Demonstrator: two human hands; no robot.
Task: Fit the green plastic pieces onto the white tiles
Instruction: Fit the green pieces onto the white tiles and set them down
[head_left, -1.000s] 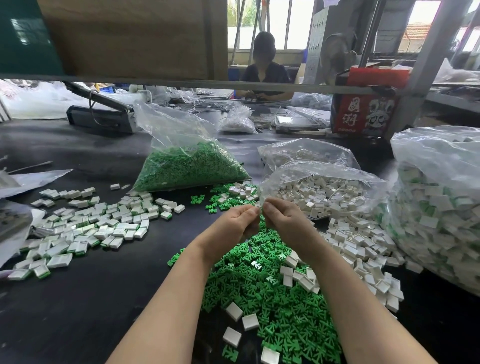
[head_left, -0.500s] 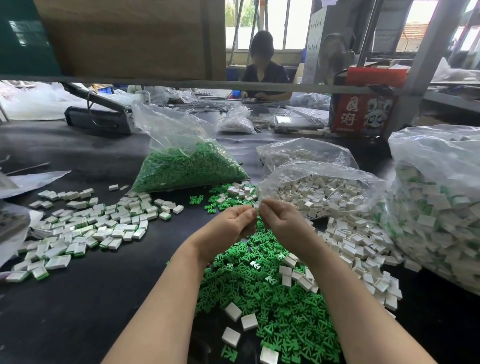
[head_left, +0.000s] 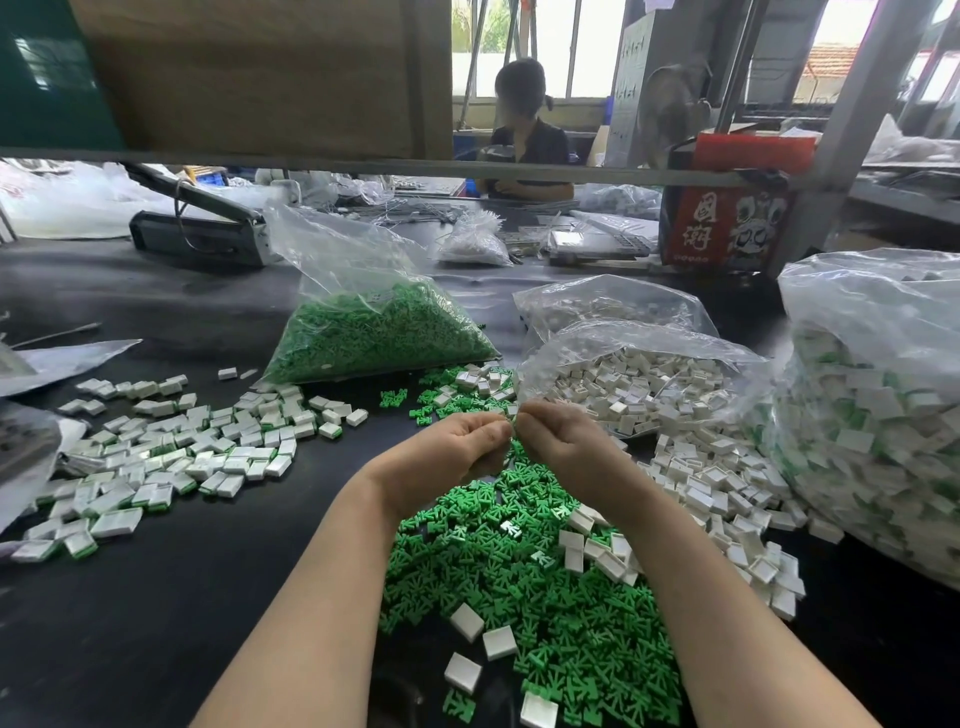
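Above the loose heap of green plastic pieces (head_left: 524, 587) at the near centre of the worktop (head_left: 156, 613), the left hand (head_left: 447, 452) and right hand (head_left: 563, 441) meet fingertip to fingertip. Each grip is curled and pinched tight on something small between them; what it is cannot be made out, being hidden by the fingers. Judged from the task, a green piece is being pressed onto a tile, held clear of the heap so the two parts can be lined up.

Loose white tiles (head_left: 727, 499) lie spread just right of the heap, within easy reach of the right hand. Fitted tiles (head_left: 171, 457), showing green edges, are gathered well apart on the left, probably to keep finished work separate.

Behind stand a bag of green pieces (head_left: 374, 332), an open bag of white tiles (head_left: 639, 384) and a large bag (head_left: 872, 415) of mixed white and green at far right. Another person (head_left: 524, 130) sits at the far side. Nothing obstructs the hands; a few stray tiles sit mixed in the green heap.
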